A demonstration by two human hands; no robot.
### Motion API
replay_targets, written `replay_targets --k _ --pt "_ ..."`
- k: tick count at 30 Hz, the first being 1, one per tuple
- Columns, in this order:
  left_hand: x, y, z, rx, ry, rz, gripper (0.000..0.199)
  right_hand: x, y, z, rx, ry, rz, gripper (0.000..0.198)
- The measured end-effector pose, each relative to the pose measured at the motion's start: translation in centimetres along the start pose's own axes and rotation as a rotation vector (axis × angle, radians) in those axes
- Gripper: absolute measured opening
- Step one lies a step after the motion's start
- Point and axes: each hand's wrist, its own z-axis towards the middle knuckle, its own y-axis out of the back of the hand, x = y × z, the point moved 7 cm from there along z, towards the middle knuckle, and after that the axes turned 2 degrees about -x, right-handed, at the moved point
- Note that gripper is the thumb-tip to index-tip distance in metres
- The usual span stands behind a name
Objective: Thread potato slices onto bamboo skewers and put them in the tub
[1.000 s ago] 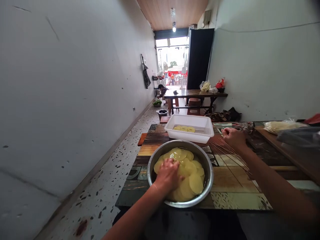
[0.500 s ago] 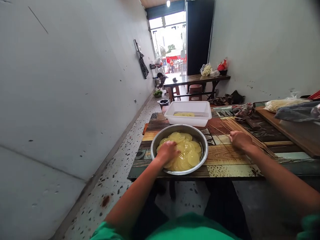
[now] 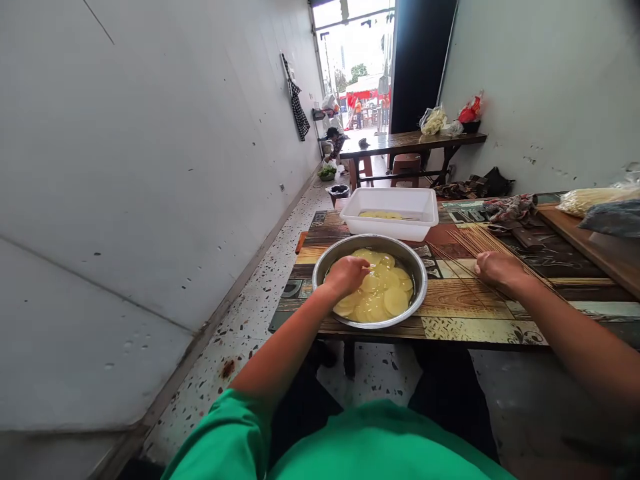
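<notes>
A round metal basin (image 3: 420,293) holds wet, pale yellow slices (image 3: 395,301) that look like potato, lying in liquid. Over the left part of these slices is my left hand (image 3: 347,275), fingers drawn together; whatever is between them is hidden. My right hand (image 3: 499,269) is closed at the near edge of a spread of thin wooden skewers (image 3: 475,240), fingertips pinched on a skewer. A few loose skewers lie between this hand and the basin. Behind the basin stands a white plastic tub (image 3: 387,227) with more yellow slices and skewers inside.
A crumpled cloth (image 3: 510,208) and a wooden board (image 3: 575,230) with bagged items lie on the right of the patterned table (image 3: 325,233). Farther back are another table (image 3: 415,141), stools and a bin (image 3: 339,192). A person (image 3: 336,143) crouches near the doorway.
My left hand has risen slightly from among the slices toward the basin's far side, fingers drawn together. My right hand stays at the skewers. The camera view has shifted down and left.
</notes>
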Motion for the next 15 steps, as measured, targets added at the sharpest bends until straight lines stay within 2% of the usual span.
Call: replay_targets --k 2,4,6,8,12,15 --pt "-1.6 -0.2 0.8 0.007 -0.060 0.103 0.027 0.6 -0.3 -0.5 0.072 0.018 -0.067 0.025" --pt "-3.4 -1.5 1.6 0.116 -0.145 0.133 0.035 1.3 -0.3 -1.0 0.081 0.043 -0.098 0.029" --pt "-4.9 -2.9 2.2 0.221 -0.247 0.174 0.052 2.1 -0.3 -1.5 0.073 0.067 -0.121 0.030" --pt "-5.9 -4.0 2.6 0.268 -0.319 0.222 0.059 2.5 -0.3 -1.9 0.077 0.074 -0.150 0.027" --pt "-5.3 -4.3 3.6 0.257 -0.300 0.196 0.030 2.3 -0.1 -2.1 0.117 0.050 -0.190 0.027" --pt "-3.6 -2.7 4.7 0.173 -0.203 0.068 0.016 2.0 0.1 -2.0 0.126 0.044 -0.168 0.025"
